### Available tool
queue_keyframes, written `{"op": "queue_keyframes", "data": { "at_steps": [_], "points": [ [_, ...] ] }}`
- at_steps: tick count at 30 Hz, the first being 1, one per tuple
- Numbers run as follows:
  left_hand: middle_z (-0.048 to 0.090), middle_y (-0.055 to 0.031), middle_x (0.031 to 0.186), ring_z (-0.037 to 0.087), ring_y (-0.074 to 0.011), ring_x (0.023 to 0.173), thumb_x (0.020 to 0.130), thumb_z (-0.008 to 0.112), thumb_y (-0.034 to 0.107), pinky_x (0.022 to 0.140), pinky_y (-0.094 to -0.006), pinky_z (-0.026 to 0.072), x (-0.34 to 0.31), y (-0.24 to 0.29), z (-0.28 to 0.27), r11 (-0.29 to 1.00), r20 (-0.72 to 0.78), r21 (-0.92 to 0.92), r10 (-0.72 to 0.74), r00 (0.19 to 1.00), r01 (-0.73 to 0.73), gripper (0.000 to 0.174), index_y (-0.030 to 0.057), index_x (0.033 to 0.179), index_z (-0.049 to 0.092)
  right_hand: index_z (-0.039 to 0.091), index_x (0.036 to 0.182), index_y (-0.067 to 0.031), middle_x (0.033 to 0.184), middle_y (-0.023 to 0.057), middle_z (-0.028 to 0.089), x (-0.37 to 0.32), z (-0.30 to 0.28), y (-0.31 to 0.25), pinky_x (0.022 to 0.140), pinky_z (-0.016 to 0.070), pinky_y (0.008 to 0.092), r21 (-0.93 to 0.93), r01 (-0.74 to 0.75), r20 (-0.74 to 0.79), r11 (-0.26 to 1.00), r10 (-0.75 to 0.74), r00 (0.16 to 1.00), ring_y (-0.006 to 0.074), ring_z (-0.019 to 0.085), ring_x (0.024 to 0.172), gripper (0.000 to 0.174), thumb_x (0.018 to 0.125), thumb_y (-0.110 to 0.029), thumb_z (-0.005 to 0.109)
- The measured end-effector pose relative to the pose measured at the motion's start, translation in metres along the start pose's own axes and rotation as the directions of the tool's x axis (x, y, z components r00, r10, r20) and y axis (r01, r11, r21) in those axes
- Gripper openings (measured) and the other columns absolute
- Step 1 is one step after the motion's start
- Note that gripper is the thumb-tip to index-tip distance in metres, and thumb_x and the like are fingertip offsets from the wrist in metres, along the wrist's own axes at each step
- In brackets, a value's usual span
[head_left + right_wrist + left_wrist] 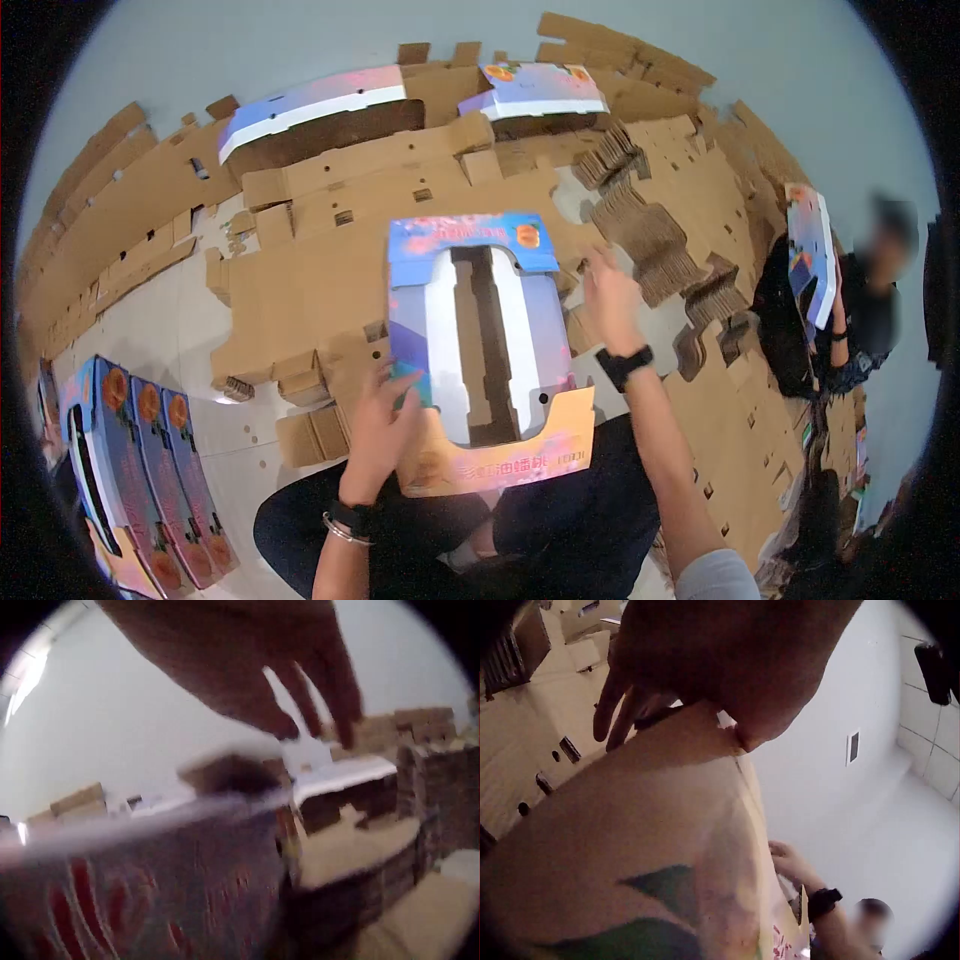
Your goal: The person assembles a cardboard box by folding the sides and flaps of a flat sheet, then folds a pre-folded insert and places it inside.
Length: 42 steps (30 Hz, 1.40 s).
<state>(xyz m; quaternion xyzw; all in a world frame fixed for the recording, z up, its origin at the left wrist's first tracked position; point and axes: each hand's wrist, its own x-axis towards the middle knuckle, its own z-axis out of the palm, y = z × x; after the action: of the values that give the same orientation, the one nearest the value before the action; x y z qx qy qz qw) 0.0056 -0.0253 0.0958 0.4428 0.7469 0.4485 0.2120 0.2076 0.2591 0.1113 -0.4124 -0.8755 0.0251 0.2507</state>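
Observation:
A printed blue, purple and orange carton [410,330] with a long central opening stands over the person's lap, its orange end panel [500,470] nearest the body. At its lower left corner is the left hand [378,430], fingers spread; in the left wrist view the left hand [720,660] has its thumb at the carton's edge [705,780], and its other fingers extend past that edge. Off the carton's right side, the right hand [613,305] is raised with fingers extended, holding nothing. The right wrist view shows the right hand [262,660] above the blurred printed carton [187,877].
Flat brown cardboard [290,300] covers much of the floor ahead. Folded cardboard stacks [645,235] lie to the right. Printed cartons stand at the left [150,470] and at the back [320,100]. At the far right, another person [870,300] holds a printed carton [810,250].

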Motion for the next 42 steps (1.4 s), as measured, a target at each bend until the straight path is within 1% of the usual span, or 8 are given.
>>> {"op": "queue_keyframes", "data": {
  "at_steps": [9,15,22,25,27,31,37,42],
  "points": [
    [0.059,-0.0231,0.114,0.063,-0.0374,0.086,0.082,0.054,0.018,0.077,-0.0411,0.0501,-0.001,0.012,-0.009,0.988,0.075,0.079,-0.141,0.987,0.135,0.023,0.0024,0.086,0.069,0.055,0.118,-0.0074,0.121,0.0142,0.055,0.024,0.008,-0.184,0.099,0.0354,0.0446,-0.148,0.727,0.21,0.671,-0.696,0.686,0.0314,0.047,0.118,0.042,0.076,-0.01,0.06],
    [0.06,-0.0251,0.101,0.06,-0.0424,0.076,0.081,0.051,0.023,0.069,-0.0477,0.0487,-0.007,-0.005,0.001,0.998,-0.091,0.008,-0.057,0.994,0.058,0.028,-0.0001,0.075,0.065,0.056,0.12,-0.0108,0.133,0.0137,0.047,0.03,0.128,-0.226,0.106,0.0246,0.0497,-0.712,0.702,0.634,0.03,-0.403,0.66,0.0331,0.041,0.125,0.041,0.079,-0.015,0.058],
    [0.052,-0.0267,0.124,0.064,-0.0407,0.081,0.078,0.052,0.023,0.075,-0.0454,0.0517,0.0,0.003,-0.005,0.996,-0.005,0.013,-0.094,0.996,0.094,0.029,-0.0015,0.071,0.065,0.07,0.084,-0.0114,0.094,0.0056,0.068,0.091,0.099,-0.249,0.09,0.0407,0.0444,-0.416,0.768,0.63,0.487,-0.454,0.629,0.0228,0.059,0.102,0.013,0.08,-0.013,0.058],
    [0.056,-0.0259,0.12,0.063,-0.0408,0.08,0.079,0.051,0.023,0.074,-0.0459,0.0517,-0.002,0.005,-0.006,0.995,0.027,-0.004,-0.096,0.995,0.096,0.029,-0.0015,0.071,0.065,0.066,0.088,-0.006,0.096,0.0124,0.065,0.099,0.054,-0.242,0.083,0.0477,0.0395,-0.255,0.451,0.449,0.855,-0.308,0.839,0.0298,0.064,0.086,0.017,0.079,-0.017,0.058],
    [0.059,-0.0254,0.114,0.063,-0.0402,0.082,0.08,0.051,0.022,0.076,-0.0465,0.0511,-0.001,0.007,-0.009,0.995,0.046,-0.015,-0.096,0.994,0.097,0.027,-0.0008,0.075,0.065,0.063,0.089,-0.005,0.095,0.0139,0.062,0.079,0.028,-0.224,0.076,0.0494,0.0405,0.207,0.555,-0.111,0.805,-0.544,0.831,0.0329,0.062,0.083,0.017,0.08,-0.018,0.057],
    [0.059,-0.0249,0.113,0.062,-0.0406,0.088,0.081,0.051,0.022,0.081,-0.0474,0.0492,-0.002,0.008,-0.01,0.998,0.082,-0.018,-0.063,0.995,0.064,0.026,0.0006,0.087,0.065,0.066,0.089,-0.0109,0.104,0.0127,0.058,0.002,-0.007,-0.151,0.08,0.0468,0.044,-0.037,0.416,0.593,0.909,-0.315,0.741,0.0293,0.058,0.091,0.018,0.083,-0.025,0.056],
    [0.046,-0.0212,0.131,0.048,-0.0377,0.118,0.082,0.051,0.02,0.098,-0.0413,0.0406,-0.001,0.011,-0.003,0.988,-0.059,-0.083,0.128,0.99,-0.133,0.035,0.003,0.111,0.059,0.065,0.084,-0.0093,0.115,0.0059,0.055,-0.042,-0.033,-0.068,0.078,0.0487,0.0417,-0.124,0.558,0.495,0.821,-0.436,0.752,0.0279,0.058,0.096,0.019,0.084,-0.027,0.057],
    [0.065,-0.0119,0.098,0.06,-0.0234,0.099,0.087,0.05,0.015,0.089,-0.0332,0.0437,-0.006,0.0,-0.029,0.89,0.144,-0.455,0.032,0.989,0.037,0.023,0.0005,0.098,0.064,0.063,0.093,-0.0092,0.119,0.0053,0.053,-0.043,-0.073,-0.021,0.084,0.0466,0.0437,0.017,0.053,0.481,0.998,-0.054,0.875,0.0286,0.054,0.104,0.018,0.077,-0.016,0.06]
  ]
}}
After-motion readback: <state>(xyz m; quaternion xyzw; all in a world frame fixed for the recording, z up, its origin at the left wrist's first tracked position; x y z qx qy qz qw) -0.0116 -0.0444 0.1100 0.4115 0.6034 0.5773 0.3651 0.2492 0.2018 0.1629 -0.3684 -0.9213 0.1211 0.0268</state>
